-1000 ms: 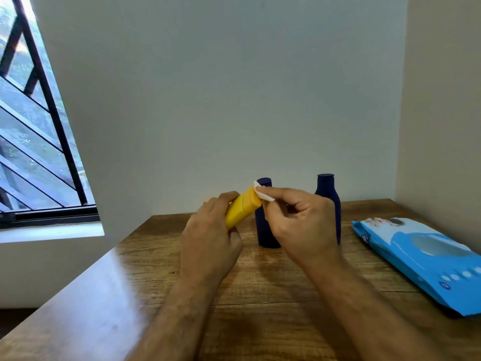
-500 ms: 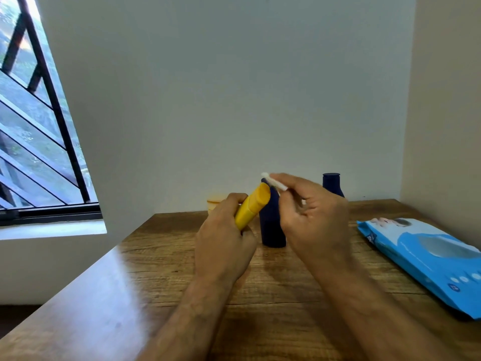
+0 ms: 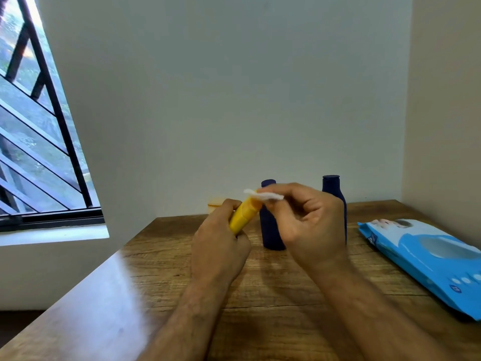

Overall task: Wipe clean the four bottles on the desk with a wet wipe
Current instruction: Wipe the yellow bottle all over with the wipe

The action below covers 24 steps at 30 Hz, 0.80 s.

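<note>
My left hand (image 3: 220,246) grips a yellow bottle (image 3: 244,214), tilted with its top up and to the right, above the wooden desk (image 3: 273,285). My right hand (image 3: 309,225) pinches a folded white wet wipe (image 3: 264,195) and holds it against the yellow bottle's top end. Behind my hands stand two dark blue bottles, one (image 3: 269,230) in the middle and one (image 3: 334,188) to its right, partly hidden by my right hand. A pale yellow bottle top (image 3: 214,203) peeks out behind my left hand near the wall.
A blue pack of wet wipes (image 3: 426,259) lies on the desk's right side near the side wall. A barred window (image 3: 39,142) is at the left, beyond the desk's left edge. The back wall stands just behind the bottles.
My right hand lifted the wipe off the yellow bottle's top and has brought it back onto that end. My left hand keeps its grip on the bottle.
</note>
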### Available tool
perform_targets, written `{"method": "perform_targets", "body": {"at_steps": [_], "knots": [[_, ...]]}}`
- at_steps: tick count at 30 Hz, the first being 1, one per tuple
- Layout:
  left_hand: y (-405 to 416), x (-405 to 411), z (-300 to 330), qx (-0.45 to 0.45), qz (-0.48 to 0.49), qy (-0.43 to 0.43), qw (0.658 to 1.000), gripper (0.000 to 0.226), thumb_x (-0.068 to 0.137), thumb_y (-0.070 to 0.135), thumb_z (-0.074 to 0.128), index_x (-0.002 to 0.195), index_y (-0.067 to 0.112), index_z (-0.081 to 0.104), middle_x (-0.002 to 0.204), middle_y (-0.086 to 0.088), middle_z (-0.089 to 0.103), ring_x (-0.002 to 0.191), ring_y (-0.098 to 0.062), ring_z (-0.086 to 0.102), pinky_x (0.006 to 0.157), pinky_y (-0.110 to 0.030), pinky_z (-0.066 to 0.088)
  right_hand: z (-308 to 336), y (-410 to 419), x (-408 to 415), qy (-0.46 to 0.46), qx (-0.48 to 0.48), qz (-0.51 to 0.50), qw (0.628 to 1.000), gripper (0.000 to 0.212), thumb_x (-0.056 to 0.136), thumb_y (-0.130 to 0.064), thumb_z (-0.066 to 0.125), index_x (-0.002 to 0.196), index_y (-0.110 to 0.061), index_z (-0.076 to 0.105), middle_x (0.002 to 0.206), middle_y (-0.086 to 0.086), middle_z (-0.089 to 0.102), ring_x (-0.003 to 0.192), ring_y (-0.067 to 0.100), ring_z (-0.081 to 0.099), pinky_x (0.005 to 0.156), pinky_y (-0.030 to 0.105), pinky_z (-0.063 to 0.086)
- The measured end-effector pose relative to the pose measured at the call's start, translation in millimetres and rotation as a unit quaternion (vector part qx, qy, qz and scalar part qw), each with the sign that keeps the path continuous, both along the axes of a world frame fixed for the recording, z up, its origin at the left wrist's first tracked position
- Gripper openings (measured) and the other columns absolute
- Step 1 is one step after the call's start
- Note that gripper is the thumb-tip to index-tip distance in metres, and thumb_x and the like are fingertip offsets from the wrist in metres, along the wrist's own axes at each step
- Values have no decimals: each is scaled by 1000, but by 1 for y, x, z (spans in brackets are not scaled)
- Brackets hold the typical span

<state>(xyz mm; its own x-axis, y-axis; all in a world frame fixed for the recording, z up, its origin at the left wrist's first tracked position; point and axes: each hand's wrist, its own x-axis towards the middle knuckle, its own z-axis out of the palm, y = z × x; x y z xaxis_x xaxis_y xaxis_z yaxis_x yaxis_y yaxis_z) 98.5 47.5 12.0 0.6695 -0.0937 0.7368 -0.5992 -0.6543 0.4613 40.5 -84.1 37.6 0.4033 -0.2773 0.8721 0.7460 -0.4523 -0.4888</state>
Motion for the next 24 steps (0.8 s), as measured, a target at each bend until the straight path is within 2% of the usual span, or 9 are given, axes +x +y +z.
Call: {"method": "perform_targets", "body": {"at_steps": [3, 7, 9, 10, 12, 14, 16, 21, 24], "knots": [[-3, -1, 0, 9, -9, -4, 1000, 40, 78, 8, 68, 107, 35, 59, 77, 17, 53, 73, -7, 56, 66, -33, 52, 4, -7, 2, -3, 71, -34, 997, 17, 91, -8, 66, 101, -17, 76, 81, -12, 72, 69, 9, 66, 53, 26, 56], [-3, -1, -2, 6, -28, -2, 1000, 38, 76, 7, 65, 103, 34, 61, 77, 12, 58, 71, -10, 57, 65, -38, 54, -5, -5, 4, 40, -43, -48, 997, 25, 90, -4, 63, 107, -17, 75, 77, -8, 72, 51, 3, 56, 42, 7, 35], [1, 3, -4, 7, -27, 1, 1000, 37, 76, 9, 64, 104, 32, 63, 78, 10, 61, 71, -13, 59, 65, -41, 56, -9, -3, 5, 40, -78, -54, 995, 26, 87, -9, 63, 109, -17, 75, 88, -6, 75, 55, 1, 59, 47, 5, 40], [3, 5, -5, 9, -23, 2, 1000, 35, 76, 9, 65, 104, 32, 63, 77, 9, 61, 70, -13, 59, 65, -41, 56, -10, -3, 5, 37, -87, -51, 994, 26, 86, -14, 62, 108, -18, 75, 92, -7, 76, 63, 2, 64, 52, 8, 47], [5, 6, -5, 11, -12, 6, 1000, 33, 77, 9, 66, 101, 31, 63, 76, 9, 60, 70, -14, 58, 66, -41, 56, -9, -5, 5, 28, -96, -30, 995, 25, 85, -20, 59, 104, -20, 76, 93, -8, 76, 74, 12, 70, 61, 26, 59], [4, 5, -5, 5, -4, 6, 1000, 34, 77, 8, 67, 101, 31, 64, 74, 9, 60, 69, -14, 58, 66, -39, 55, -9, -6, 4, 17, -96, -4, 995, 26, 84, -23, 57, 101, -20, 77, 89, -7, 76, 75, 18, 72, 62, 37, 61], [3, 5, -4, -5, -8, 7, 1000, 37, 76, 6, 66, 102, 32, 65, 73, 9, 61, 67, -13, 58, 63, -37, 54, -7, -4, 3, 7, -94, 15, 995, 26, 85, -23, 56, 100, -20, 77, 85, -4, 76, 71, 20, 71, 58, 40, 59], [4, 6, -4, -4, -41, -1, 999, 35, 72, 17, 60, 101, 33, 69, 74, 9, 66, 67, -14, 61, 63, -40, 56, -8, -5, 4, 14, -116, -38, 992, 27, 89, -16, 59, 111, -23, 73, 86, -4, 75, 72, 18, 70, 59, 32, 58], [4, 3, -4, 3, -57, -1, 998, 29, 68, 21, 58, 93, 32, 69, 73, 10, 67, 67, -13, 62, 63, -39, 57, -9, -11, 7, 39, -95, -55, 993, 26, 89, -9, 62, 111, -19, 74, 79, -6, 73, 60, 11, 64, 49, 12, 48]]}}
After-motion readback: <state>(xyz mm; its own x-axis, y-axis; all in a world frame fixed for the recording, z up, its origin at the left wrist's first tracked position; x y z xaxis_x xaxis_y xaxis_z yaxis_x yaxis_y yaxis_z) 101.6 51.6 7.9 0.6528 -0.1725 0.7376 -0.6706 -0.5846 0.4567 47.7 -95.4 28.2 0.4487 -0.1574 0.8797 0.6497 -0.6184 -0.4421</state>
